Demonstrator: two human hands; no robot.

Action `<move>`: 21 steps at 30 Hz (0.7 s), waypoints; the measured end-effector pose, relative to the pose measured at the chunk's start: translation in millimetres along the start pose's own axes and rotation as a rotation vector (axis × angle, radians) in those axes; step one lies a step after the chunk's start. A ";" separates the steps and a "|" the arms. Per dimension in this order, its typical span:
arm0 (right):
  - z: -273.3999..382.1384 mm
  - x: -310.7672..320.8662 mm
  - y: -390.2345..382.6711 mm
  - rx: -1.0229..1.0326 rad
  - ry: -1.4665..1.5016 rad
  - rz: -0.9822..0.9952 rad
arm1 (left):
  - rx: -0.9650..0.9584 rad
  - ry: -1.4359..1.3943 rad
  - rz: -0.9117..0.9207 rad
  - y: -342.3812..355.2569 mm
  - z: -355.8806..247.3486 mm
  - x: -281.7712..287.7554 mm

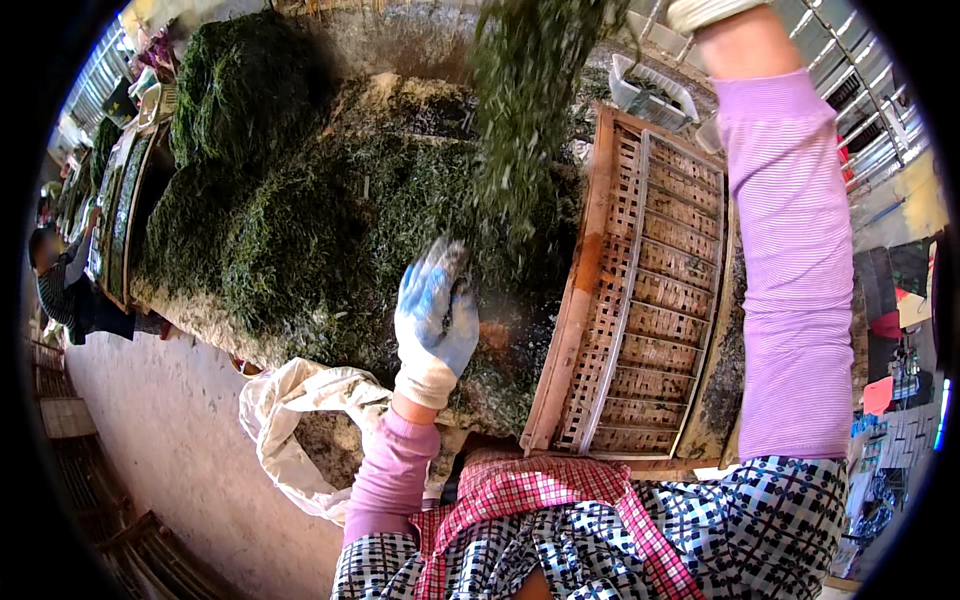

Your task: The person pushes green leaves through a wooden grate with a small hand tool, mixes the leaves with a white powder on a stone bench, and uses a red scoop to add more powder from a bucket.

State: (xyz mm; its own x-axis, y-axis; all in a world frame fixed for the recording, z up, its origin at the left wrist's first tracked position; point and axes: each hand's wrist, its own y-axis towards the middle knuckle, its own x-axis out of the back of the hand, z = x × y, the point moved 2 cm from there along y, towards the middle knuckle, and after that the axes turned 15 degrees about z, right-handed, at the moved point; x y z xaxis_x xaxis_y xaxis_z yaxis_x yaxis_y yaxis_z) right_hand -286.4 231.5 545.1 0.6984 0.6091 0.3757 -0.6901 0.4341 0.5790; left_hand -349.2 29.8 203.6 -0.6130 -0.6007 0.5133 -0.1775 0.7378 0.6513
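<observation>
My left hand (436, 310), in a white glove with a blue-coated palm, is held over a heap of dark green, seaweed-like strands (300, 230). Its fingers are stretched out and nothing shows in them. Of my right hand (705, 12) only the white glove cuff and wrist show at the top edge; its fingers are out of the picture. A long clump of the same green strands (535, 100) hangs down from the top edge, blurred by motion. Whether my right hand holds it cannot be seen. Right of the heap lies a wooden-framed slatted rack (650, 300).
A taller green mound (240, 90) stands at the far left. Behind the rack is a white plastic basket (652, 92). A white sack (290, 420) hangs at the near table edge. Another person (65, 285) stands at a table on the left, beyond the concrete floor (200, 430).
</observation>
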 end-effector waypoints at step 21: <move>29.0 -91.3 -95.7 -0.137 -0.747 0.624 | 0.266 -1.905 0.544 39.8 20.8 21.2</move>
State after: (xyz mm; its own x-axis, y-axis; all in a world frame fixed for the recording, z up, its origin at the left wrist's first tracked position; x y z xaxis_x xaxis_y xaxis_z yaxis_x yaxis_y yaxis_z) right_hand -278.6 115.0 476.3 0.1086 0.1996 0.9738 -0.9591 0.2787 0.0499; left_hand -385.3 52.9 228.8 -0.4804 0.5669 -0.6692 0.2963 0.8230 0.4846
